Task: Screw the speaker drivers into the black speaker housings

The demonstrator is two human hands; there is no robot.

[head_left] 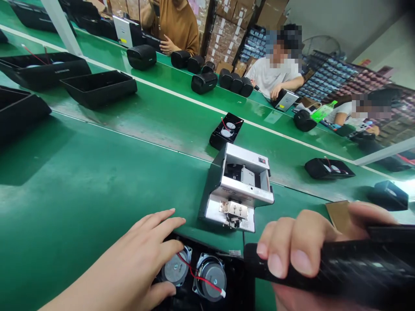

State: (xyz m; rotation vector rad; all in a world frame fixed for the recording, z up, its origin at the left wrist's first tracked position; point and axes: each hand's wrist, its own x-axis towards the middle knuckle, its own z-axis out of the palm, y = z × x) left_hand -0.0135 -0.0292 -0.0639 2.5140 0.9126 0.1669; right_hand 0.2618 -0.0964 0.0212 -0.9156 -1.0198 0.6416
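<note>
Left hand (pixel 129 259): open, fingers spread, no firm grip visible; lies across the near-left edge of the black speaker housing (pixel 191 242).
Housing: near centre, open side up, on the green bench (pixel 81 172).
Care point: two speaker drivers (pixel 210 276) and a loose red wire (pixel 194 271) sit just beside the left fingers.
Silver fixture (pixel 236 185): just beyond the housing, untouched.
Right hand (pixel 301 246): fingers curled around a long black ribbed part (pixel 343 263).
Hidden: that part's right end and the housing's near edge are cut off.

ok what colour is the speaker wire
The speaker wire is red; the head view shows it best.
</note>
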